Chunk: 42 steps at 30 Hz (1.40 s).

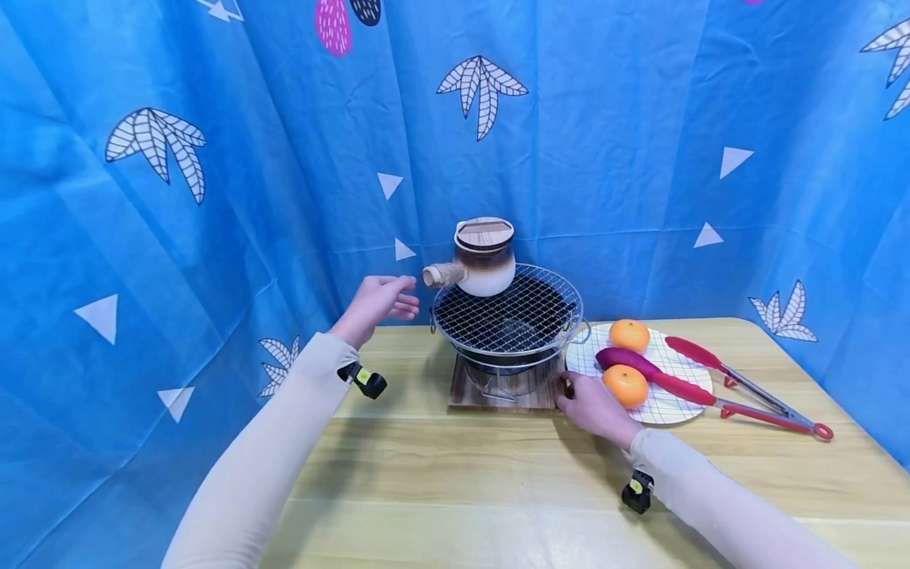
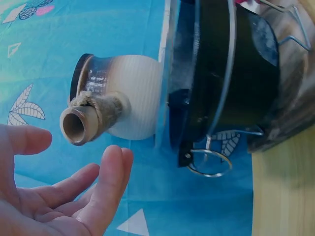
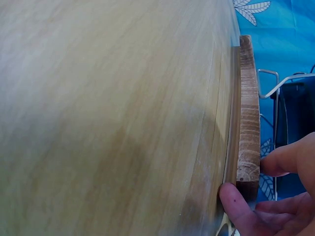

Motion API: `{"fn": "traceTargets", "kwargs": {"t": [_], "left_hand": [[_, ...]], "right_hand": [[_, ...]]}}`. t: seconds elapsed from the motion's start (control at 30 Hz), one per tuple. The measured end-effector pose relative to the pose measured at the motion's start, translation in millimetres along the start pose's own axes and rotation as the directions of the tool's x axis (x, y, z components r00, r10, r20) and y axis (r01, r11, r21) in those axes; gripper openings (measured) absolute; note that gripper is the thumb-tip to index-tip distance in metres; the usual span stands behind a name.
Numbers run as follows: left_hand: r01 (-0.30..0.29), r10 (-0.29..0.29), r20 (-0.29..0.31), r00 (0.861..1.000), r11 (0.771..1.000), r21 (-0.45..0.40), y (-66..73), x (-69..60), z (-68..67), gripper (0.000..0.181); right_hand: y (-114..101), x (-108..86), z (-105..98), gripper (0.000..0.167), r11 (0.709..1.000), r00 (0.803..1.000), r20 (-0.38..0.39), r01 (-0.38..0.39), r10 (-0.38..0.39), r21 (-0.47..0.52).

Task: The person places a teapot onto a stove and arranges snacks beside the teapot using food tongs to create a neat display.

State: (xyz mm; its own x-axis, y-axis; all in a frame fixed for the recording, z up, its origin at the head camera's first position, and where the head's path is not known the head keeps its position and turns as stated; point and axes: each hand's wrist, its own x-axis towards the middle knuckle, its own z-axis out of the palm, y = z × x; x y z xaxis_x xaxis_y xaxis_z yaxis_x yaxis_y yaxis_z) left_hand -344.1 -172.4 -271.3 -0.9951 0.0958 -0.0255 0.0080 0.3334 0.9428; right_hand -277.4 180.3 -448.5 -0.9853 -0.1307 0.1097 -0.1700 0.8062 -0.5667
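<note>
A small clay pot (image 1: pixel 490 273) with a wooden lid and a rope-wrapped side handle (image 2: pixel 101 115) stands on the round wire grill rack (image 1: pixel 508 316). Just left of that handle, my left hand (image 1: pixel 384 300) hovers with its fingers loosely spread; a gap shows between hand and handle in the left wrist view. Under the black stove (image 2: pixel 236 64) lies a wooden board (image 1: pixel 465 391). My right hand (image 1: pixel 597 407) pinches this board's right front corner, with the thumb at its upper side and the index finger at its lower edge (image 3: pixel 248 147).
Right of the stove lies a round white checked mat (image 1: pixel 671 407). Two oranges (image 1: pixel 626 386) and red-tipped tongs (image 1: pixel 753 403) rest on it, the tongs' handle end reaching over the table (image 1: pixel 469 474). A blue patterned curtain (image 1: pixel 604 158) hangs behind and at both sides.
</note>
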Motion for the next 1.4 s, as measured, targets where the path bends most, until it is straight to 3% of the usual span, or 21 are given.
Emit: {"fn": "traceTargets", "kwargs": {"t": [0.37, 0.53, 0.8, 0.9, 1.07, 1.3, 1.4], "left_hand": [[-0.042, 0.061, -0.099, 0.993, 0.983, 0.179, -29.4, -18.4, 3.0, 0.035], [-0.046, 0.074, -0.104, 0.992, 0.968, 0.248, -39.9, -27.4, 10.0, 0.034], [-0.081, 0.115, -0.106, 0.988, 0.955, 0.286, -58.6, -36.4, 18.8, 0.032], [-0.073, 0.109, -0.100, 0.989, 0.946, 0.316, -66.4, -38.3, 25.0, 0.034], [-0.095, 0.153, -0.132, 0.979, 0.926, 0.364, -76.3, -36.6, 39.0, 0.029], [-0.070, 0.123, -0.091, 0.988, 0.893, 0.445, -105.9, -40.9, 61.6, 0.027], [-0.081, 0.139, -0.099, 0.985, 0.892, 0.445, -118.5, -39.2, 71.0, 0.028]], "right_hand": [[0.4, 1.0, -0.9, 0.057, 1.000, 1.000, 0.012, -0.003, 0.003, -0.002], [1.5, 0.6, -1.2, 0.055, 1.000, 1.000, 0.001, -0.002, 0.002, -0.007], [0.1, 0.9, -0.7, 0.054, 1.000, 1.000, 0.009, -0.003, 0.003, 0.003], [0.1, 1.2, -0.8, 0.055, 1.000, 1.000, 0.014, -0.008, 0.008, 0.007], [1.2, 7.4, -6.7, 0.050, 1.000, 0.999, -0.030, 0.018, -0.018, -0.016], [2.6, 3.2, 0.3, 0.050, 1.000, 1.000, 0.002, 0.008, -0.008, -0.003], [3.7, 0.5, 3.5, 0.050, 1.000, 1.000, -0.008, -0.004, 0.004, 0.008]]}}
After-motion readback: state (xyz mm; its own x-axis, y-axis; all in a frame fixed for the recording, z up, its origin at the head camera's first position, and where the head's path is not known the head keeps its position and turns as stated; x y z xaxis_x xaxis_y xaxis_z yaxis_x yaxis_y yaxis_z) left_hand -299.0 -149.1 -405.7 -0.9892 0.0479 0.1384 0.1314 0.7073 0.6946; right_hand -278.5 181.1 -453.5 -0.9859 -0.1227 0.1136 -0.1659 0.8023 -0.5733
